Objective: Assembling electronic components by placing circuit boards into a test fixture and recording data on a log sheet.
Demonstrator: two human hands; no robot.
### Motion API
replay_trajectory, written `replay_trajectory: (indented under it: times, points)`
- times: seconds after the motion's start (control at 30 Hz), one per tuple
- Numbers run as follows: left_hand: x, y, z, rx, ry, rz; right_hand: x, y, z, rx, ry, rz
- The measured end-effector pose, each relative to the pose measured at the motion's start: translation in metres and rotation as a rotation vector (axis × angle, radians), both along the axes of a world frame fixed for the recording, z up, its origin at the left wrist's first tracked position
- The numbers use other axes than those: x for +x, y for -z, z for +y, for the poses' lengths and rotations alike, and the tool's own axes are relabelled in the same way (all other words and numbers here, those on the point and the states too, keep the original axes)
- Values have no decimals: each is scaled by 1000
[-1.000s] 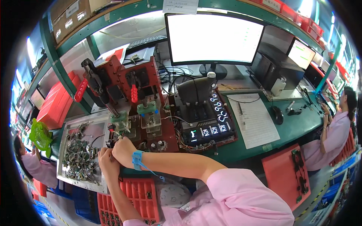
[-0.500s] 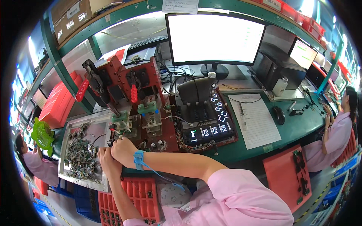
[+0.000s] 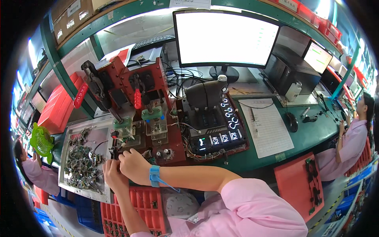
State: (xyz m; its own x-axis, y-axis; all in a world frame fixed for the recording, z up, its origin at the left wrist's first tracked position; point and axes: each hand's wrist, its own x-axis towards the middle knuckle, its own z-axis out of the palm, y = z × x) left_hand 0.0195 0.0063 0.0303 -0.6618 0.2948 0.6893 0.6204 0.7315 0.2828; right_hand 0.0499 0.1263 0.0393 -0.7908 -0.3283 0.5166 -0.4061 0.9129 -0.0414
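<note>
My left hand (image 3: 114, 173) and my right hand (image 3: 134, 166), with a blue strap (image 3: 154, 175) on its wrist, are close together at the front of the red test fixture (image 3: 171, 142). The fingers of both are curled closed around something mostly hidden. Just beyond the left fingertips shows a small black part (image 3: 112, 151); whether it is held I cannot tell. The fixture's black toggle clamp (image 3: 96, 87) with a red handle stands above a green plate (image 3: 122, 123). Left of my hands lies a metal-rimmed tray (image 3: 63, 166) heaped with small wired circuit boards (image 3: 83, 164).
A black lit control panel (image 3: 217, 138) sits right of the fixture, below a monitor (image 3: 225, 39). Farther right are a paper form (image 3: 268, 130) and a mouse (image 3: 292, 122). A red compartment tray (image 3: 138, 197) lies below my arms. Co-workers sit at both sides.
My right hand has shifted slightly right and toward me, away from the fixture. My left hand has moved slightly nearer to me. The whole view has shifted a little.
</note>
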Motion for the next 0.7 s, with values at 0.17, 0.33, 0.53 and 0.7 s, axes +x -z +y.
replay_trajectory:
  times: [0.17, 0.33, 0.53, 0.7]
  points:
    - [5, -6, 4, -50, -14, 21, 4, 5, 2, 5, -5, 100]
    - [4, 0, 1, -49, -65, -7, 16, -1, 13, 58, -19, 83]
    - [2, 3, 4, -52, -99, 16, 33, 32, 11, 311, -4, 296]
    - [2, 6, 3, -42, -113, 30, 33, 31, 17, 263, -30, 255]
